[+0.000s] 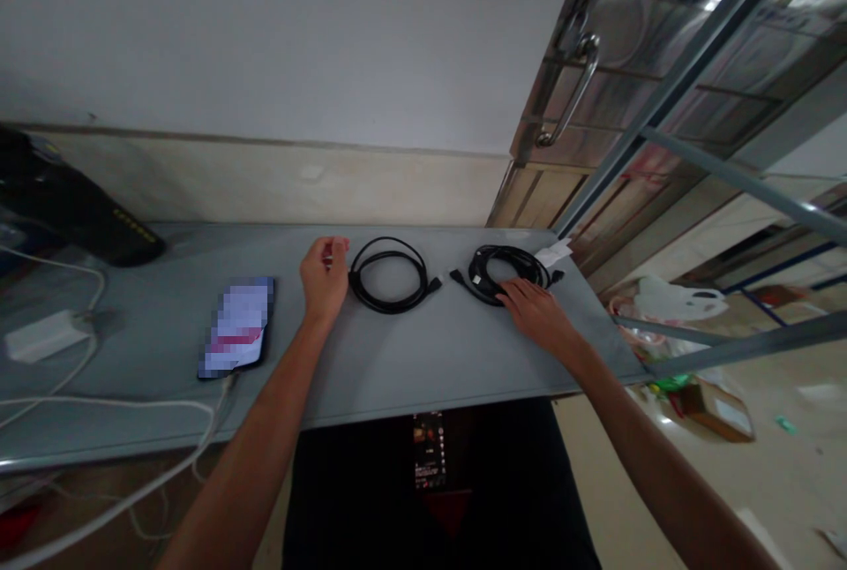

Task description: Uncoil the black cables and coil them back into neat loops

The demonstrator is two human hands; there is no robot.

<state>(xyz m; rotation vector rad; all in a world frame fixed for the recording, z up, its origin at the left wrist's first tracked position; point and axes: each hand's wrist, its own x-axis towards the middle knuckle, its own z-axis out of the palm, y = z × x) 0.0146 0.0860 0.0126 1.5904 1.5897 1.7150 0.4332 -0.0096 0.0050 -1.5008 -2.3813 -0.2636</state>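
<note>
Two coiled black cables lie on a grey table (423,367). My left hand (324,276) hovers at the left edge of the left cable coil (389,274), fingers curled in, with nothing visible in them. My right hand (535,305) lies flat with fingers stretched out on the near edge of the right cable coil (504,272). A white tag (554,251) sits at that coil's far right side.
A phone (236,327) lies on the table to the left, with a white cable (132,411) running to a white charger block (40,336). A black device (72,208) sits at the far left. A metal-framed glass door (662,93) stands right of the table.
</note>
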